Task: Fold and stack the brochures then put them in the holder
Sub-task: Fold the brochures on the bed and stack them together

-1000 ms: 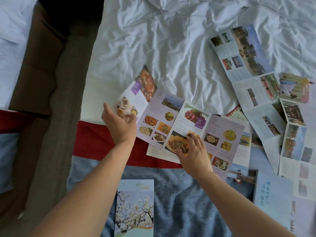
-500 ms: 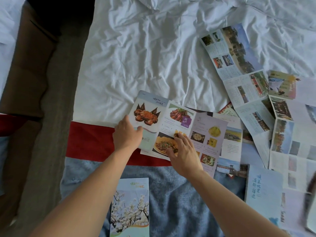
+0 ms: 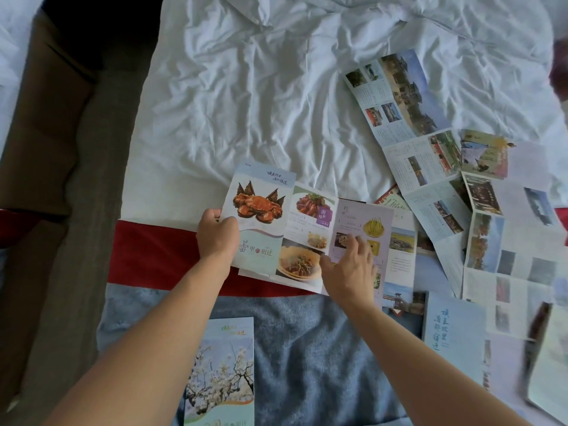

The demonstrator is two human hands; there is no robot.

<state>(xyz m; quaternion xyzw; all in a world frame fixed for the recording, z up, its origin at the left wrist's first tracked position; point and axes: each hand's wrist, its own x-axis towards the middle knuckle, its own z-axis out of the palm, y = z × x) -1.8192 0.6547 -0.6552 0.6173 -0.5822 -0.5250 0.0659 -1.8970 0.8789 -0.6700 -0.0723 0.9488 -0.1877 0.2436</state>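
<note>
A food brochure (image 3: 304,229) lies part-folded on the bed, its crab cover panel (image 3: 261,198) folded over on the left. My left hand (image 3: 216,235) pinches the left edge of that cover panel. My right hand (image 3: 350,269) rests flat, fingers spread, on the brochure's purple right panel. A folded brochure with white blossoms (image 3: 219,373) lies near me on the blue blanket. Several unfolded brochures (image 3: 430,167) are spread at the right. No holder is in view.
The bed has a rumpled white sheet (image 3: 261,87), a red band (image 3: 153,253) and a blue blanket (image 3: 307,358). A folded pale blue brochure (image 3: 451,327) lies at the right. A grey floor strip and a brown bed base (image 3: 40,118) lie left.
My left hand folded the brochure's left panels over to the right, so the crab cover now faces up. My right hand slid right from the middle panel onto the purple panel.
</note>
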